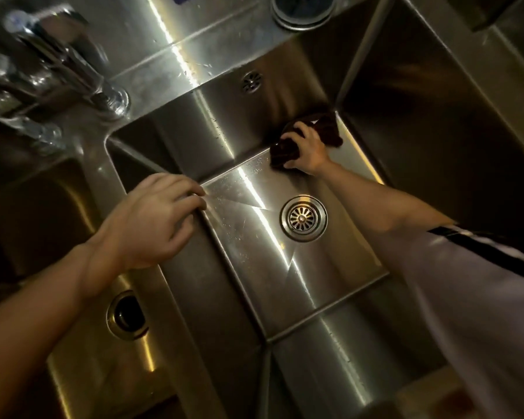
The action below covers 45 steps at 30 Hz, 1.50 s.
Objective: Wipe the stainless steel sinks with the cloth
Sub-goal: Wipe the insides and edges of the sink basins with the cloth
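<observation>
Scrubbing the far right corner of the middle sink basin point(309, 267), the right hand point(307, 146) has its fingers curled over a bunched dark cloth point(330, 130), pressing it where floor meets back wall, probably since grime collects in that seam. The left hand point(152, 219) holds nothing, fingers loosely bent, resting on the divider point(194, 297) between this basin and the left one, likely to brace the lean. The drain strainer point(303, 218) sits mid-floor, uncovered.

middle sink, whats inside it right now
A round drain strainer in the floor, and the right hand gripping a dark cloth in the far corner. The steel under the cloth is hidden.
</observation>
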Each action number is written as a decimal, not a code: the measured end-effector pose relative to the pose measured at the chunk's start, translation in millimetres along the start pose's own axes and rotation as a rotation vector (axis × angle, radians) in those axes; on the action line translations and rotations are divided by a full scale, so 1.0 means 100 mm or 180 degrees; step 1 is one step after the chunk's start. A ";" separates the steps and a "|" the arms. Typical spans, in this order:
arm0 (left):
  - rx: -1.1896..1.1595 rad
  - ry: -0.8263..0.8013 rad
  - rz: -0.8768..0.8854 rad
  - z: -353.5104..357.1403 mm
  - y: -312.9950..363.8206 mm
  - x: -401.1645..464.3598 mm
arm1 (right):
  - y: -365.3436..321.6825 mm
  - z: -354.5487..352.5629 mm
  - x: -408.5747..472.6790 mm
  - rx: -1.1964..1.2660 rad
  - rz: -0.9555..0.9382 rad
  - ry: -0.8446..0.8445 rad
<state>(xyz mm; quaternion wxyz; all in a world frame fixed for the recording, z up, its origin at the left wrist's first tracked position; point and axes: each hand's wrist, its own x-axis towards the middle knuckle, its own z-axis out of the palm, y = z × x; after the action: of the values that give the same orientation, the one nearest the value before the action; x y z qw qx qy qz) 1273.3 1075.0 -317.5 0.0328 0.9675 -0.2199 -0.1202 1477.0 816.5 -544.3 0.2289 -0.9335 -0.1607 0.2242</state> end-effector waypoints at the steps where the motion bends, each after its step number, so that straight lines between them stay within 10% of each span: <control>1: 0.0016 0.0016 0.0006 0.00 0.00 0.00 | -0.07 0.05 0.00 0.0005 -0.0077 -0.0031; 18: 0.0389 0.0316 -0.0409 0.03 0.02 -0.08 | -1.39 1.09 -0.42 -0.0250 -0.1904 -0.1349; 45: -0.0069 0.0620 -0.1380 0.27 1.33 -0.37 | -0.41 1.07 -2.13 -0.1671 -0.3486 -0.2565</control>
<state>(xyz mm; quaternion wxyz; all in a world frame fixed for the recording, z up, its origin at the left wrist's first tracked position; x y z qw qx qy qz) 1178.9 971.0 -320.6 0.0376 0.9988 -0.0015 -0.0328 1235.2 803.4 -535.2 -0.0002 -0.5883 -0.7251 0.3579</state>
